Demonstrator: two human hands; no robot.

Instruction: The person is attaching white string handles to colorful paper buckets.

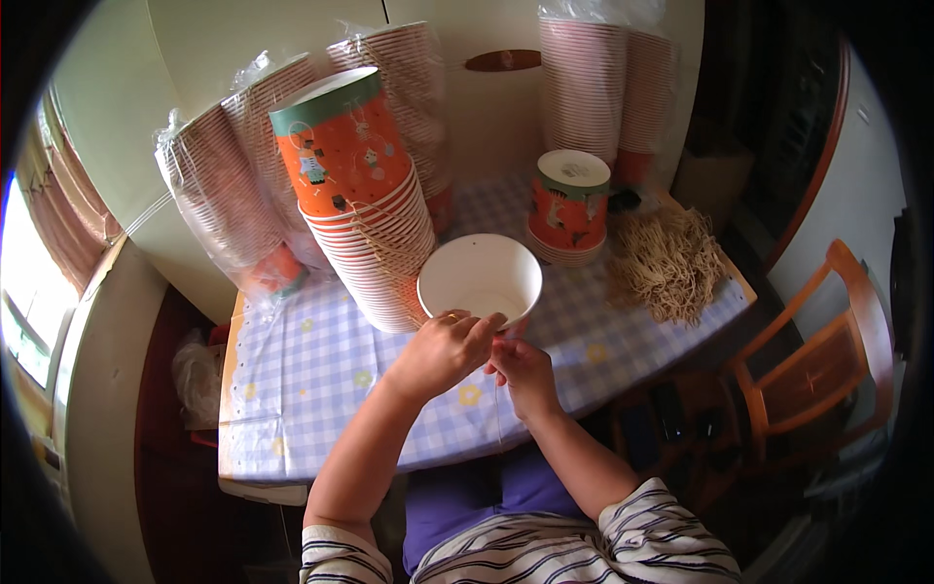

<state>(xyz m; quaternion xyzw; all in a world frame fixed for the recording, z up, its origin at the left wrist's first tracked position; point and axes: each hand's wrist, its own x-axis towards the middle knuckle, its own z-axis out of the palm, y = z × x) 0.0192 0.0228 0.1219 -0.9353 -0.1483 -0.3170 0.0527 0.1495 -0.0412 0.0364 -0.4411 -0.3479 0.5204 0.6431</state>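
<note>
A paper bucket [483, 265] stands on the table right in front of me, its white inside facing up. My left hand [446, 352] is closed on the near rim, with the fingers bent over the edge. Close beside it, my right hand [525, 378] is pinched at the bucket's near outer side. A thin cord [499, 414] hangs down from between the hands; its upper end is hidden by the fingers. Just left of the bucket leans a tall stack of nested buckets [365, 243], the top one orange with a green band, with cord loops draped along its side.
A heap of tan cords [671, 263] lies at the table's right end. Near it sits a short upside-down bucket stack [570, 200]. Plastic-wrapped bucket stacks [229, 195] line the back. The checked tablecloth [341, 409] covers the table; a wooden chair [812, 360] stands right.
</note>
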